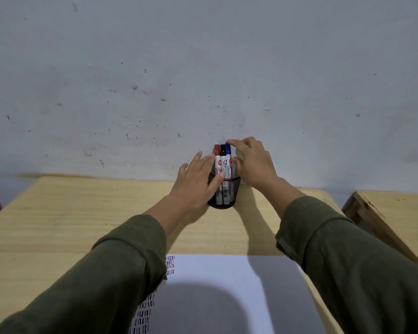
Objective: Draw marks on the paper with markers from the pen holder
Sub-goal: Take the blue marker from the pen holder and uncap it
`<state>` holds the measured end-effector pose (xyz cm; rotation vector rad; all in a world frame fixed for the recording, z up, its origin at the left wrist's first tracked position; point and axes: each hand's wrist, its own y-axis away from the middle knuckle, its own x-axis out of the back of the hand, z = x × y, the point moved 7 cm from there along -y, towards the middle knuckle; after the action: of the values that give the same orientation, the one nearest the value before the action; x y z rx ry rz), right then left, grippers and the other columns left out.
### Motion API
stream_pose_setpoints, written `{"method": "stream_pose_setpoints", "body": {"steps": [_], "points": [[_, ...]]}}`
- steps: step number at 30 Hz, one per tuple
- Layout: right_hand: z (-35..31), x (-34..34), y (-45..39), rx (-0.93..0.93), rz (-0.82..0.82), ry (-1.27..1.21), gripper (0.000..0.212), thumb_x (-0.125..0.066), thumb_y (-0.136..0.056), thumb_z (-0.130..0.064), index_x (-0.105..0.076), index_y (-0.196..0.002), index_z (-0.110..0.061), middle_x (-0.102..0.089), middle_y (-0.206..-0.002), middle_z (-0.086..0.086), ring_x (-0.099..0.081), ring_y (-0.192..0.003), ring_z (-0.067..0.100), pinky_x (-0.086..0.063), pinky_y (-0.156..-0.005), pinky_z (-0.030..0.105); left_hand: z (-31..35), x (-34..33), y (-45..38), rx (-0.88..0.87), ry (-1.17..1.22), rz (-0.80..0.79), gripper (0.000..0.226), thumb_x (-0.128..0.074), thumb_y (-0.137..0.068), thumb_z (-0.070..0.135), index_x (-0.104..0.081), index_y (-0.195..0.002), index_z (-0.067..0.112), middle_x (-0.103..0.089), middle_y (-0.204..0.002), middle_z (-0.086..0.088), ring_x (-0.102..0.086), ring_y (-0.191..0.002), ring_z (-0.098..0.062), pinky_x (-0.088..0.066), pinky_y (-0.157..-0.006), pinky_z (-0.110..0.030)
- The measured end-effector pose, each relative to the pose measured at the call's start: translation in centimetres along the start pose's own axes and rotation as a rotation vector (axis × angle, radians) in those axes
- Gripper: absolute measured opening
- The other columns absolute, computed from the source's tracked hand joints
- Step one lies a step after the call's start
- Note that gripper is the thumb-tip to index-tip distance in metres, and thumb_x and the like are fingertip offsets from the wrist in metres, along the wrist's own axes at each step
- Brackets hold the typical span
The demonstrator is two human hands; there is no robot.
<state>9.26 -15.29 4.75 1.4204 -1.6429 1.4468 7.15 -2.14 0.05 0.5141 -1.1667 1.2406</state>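
A black mesh pen holder (pixel 228 192) stands at the far edge of the wooden table (pixel 82 213), against the wall. Three markers stand upright in it: red-capped (pixel 217 156), black-capped (pixel 223 156) and blue-capped (pixel 228 150). My left hand (pixel 196 182) wraps the holder's left side, thumb across its rim. My right hand (pixel 253 162) is at the blue marker, forefinger on its cap and thumb against its barrel. A white sheet of paper (pixel 215 280) lies near me, with rows of short red, blue and black marks along its left side, partly hidden by my left sleeve.
A grey scuffed wall (pixel 203 80) rises directly behind the table. A second wooden table (pixel 393 208) stands to the right with a gap between. My shadow falls over the paper's middle.
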Motion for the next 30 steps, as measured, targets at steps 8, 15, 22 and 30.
{"method": "stream_pose_setpoints", "body": {"steps": [8, 15, 22, 30], "points": [[0.6, -0.2, 0.6, -0.115, 0.031, -0.260, 0.039, -0.061, -0.086, -0.016, -0.040, -0.119, -0.020, -0.061, -0.107, 0.011, -0.056, -0.094, 0.028, -0.049, -0.082, 0.043, 0.1, 0.0, 0.1, 0.005, 0.027, -0.004, 0.061, -0.024, -0.097, 0.049, -0.019, -0.150, 0.018, -0.024, -0.158, 0.003, -0.004, -0.149, -0.016, -0.011, -0.117, -0.045], [0.6, 2.8, 1.0, -0.239, 0.220, -0.687, 0.043, -0.058, -0.088, -0.005, -0.036, -0.122, -0.019, -0.062, -0.100, 0.007, -0.061, -0.078, 0.014, -0.045, -0.056, 0.010, 0.5, 1.1, 0.1, 0.011, -0.007, -0.017, 0.064, -0.028, -0.097, 0.048, -0.015, -0.150, 0.016, -0.019, -0.159, 0.000, 0.000, -0.150, -0.016, -0.009, -0.117, -0.045], [-2.9, 9.7, 2.7, -0.153, 0.374, -0.921, 0.035, -0.058, -0.089, -0.011, -0.035, -0.112, -0.025, -0.071, -0.094, 0.011, -0.070, -0.083, 0.020, -0.054, -0.078, 0.026, 3.4, 8.8, 0.5, 0.098, 0.554, 0.291, 0.046, -0.035, -0.099, 0.036, -0.041, -0.142, 0.019, -0.045, -0.147, -0.001, -0.035, -0.140, -0.015, -0.027, -0.113, -0.032], [-8.6, 9.6, 10.9, -0.111, 0.054, -1.133, 0.026, -0.055, -0.091, -0.005, -0.043, -0.113, -0.011, -0.068, -0.078, 0.008, -0.064, -0.058, 0.005, -0.046, -0.053, 0.014, 7.5, 10.6, 6.0, 0.173, 1.193, 0.002, 0.034, -0.039, -0.100, 0.025, -0.056, -0.127, 0.014, -0.064, -0.111, 0.003, -0.063, -0.074, 0.004, -0.051, -0.061, -0.012]]}}
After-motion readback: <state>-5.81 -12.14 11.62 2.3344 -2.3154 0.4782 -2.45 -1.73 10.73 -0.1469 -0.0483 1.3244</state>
